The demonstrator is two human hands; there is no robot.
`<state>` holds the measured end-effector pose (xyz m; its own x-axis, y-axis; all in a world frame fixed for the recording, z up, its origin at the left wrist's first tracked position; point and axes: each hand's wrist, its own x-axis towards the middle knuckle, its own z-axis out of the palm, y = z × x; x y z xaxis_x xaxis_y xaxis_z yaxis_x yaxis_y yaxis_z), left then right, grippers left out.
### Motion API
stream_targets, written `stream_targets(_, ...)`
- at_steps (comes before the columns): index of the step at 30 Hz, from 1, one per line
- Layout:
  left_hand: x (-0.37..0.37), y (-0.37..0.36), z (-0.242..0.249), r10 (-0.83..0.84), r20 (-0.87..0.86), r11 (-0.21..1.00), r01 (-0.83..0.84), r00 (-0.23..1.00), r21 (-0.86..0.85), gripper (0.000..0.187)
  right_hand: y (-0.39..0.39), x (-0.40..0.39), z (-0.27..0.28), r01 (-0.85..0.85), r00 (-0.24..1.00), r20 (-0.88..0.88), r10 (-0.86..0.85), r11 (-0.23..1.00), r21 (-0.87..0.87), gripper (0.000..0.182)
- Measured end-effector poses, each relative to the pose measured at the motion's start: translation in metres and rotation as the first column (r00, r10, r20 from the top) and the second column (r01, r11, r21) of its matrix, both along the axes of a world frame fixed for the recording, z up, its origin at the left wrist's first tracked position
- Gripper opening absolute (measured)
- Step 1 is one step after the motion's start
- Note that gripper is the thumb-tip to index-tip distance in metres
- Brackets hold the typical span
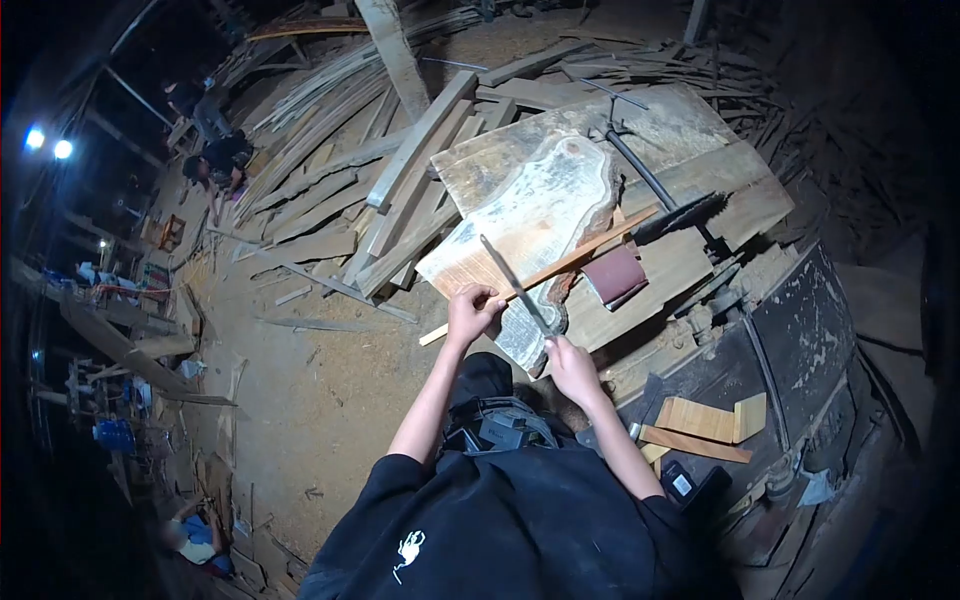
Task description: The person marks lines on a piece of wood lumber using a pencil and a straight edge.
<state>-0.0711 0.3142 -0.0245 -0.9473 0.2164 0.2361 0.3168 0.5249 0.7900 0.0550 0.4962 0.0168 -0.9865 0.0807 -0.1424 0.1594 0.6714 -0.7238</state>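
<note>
My left hand [470,309] grips a thin wooden stick [590,248] that runs up and right across a pale, irregular wood slab [545,215]. My right hand [572,366] holds the lower end of a long dark metal tool, a file or blade [512,285], which slants up and left across the stick. The two cross just above my hands, at the slab's near edge. The slab lies on a wooden workbench [745,205].
A reddish sandpaper block [613,275] and a black brush-like tool [680,217] lie on the bench. Planks [400,190] are heaped to the left. Sawdust covers the floor [300,400]. Wood offcuts [710,420] sit at right. Another person [215,160] works far left.
</note>
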Motion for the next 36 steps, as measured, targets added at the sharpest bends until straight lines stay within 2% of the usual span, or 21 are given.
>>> stream_targets(3, 0.001, 0.001, 0.004, 0.024, 0.087, 1.000, -0.026, 0.996, 0.015, 0.025, -0.016, -0.013, -0.004, 0.018, 1.000, 0.007, -0.019, 0.995, 0.097, 0.030)
stream_targets(8, 0.001, 0.000, 0.006, 0.017, 0.042, 1.000, -0.016, 0.999, -0.022, 0.024, -0.029, -0.026, -0.008, 0.067, 0.998, -0.023, -0.064, 0.989, 0.132, 0.032)
stream_targets(17, 0.004, 0.004, 0.002, 0.044, 0.070, 0.999, -0.045, 0.997, 0.006, 0.024, -0.035, -0.034, -0.011, 0.047, 0.998, -0.039, -0.040, 0.982, 0.185, 0.032)
stream_targets(26, 0.003, 0.005, 0.000, 0.030, 0.017, 0.999, -0.030, 0.999, -0.011, 0.024, -0.037, -0.033, 0.000, 0.007, 1.000, -0.011, -0.004, 0.962, 0.275, 0.031)
stream_targets(29, 0.003, 0.004, 0.000, 0.028, 0.000, 1.000, -0.028, 1.000, -0.006, 0.024, -0.036, -0.033, -0.007, 0.021, 0.999, -0.049, -0.009, 0.965, 0.261, 0.032)
stream_targets(36, 0.003, 0.005, 0.002, 0.016, -0.011, 0.999, -0.016, 1.000, -0.034, 0.022, -0.037, -0.034, -0.003, 0.005, 1.000, 0.007, -0.007, 0.964, 0.265, 0.032)
